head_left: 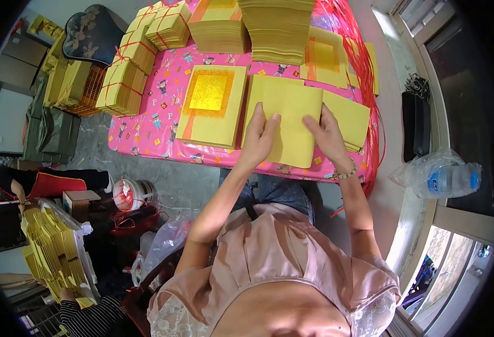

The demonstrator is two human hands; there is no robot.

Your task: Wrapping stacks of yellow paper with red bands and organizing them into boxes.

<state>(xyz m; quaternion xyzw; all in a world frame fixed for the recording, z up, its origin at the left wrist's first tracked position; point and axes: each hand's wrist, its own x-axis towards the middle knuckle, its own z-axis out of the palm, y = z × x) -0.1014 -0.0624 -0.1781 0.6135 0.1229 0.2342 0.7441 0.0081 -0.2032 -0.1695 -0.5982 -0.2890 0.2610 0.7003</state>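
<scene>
Both hands hold yellow joss paper (289, 118) above the pink-covered table, its right edge curving upward. My left hand (262, 135) grips its left side, with the thumb on top. My right hand (327, 133) pinches the right edge, its fingers behind the paper. To the left lies a stack of joss paper with a gold square (210, 98) on its top sheet. Partly hidden under my right hand is another yellow paper stack (351, 121). How many sheets I hold cannot be made out.
Tall yellow stacks (275, 28) stand at the table's far side. Bundles tied with red string (126, 84) line its left edge. Red plastic strands (365, 73) hang down the right side. At lower left, other people sit near piled yellow paper (59, 253). A bucket (132, 194) stands on the floor.
</scene>
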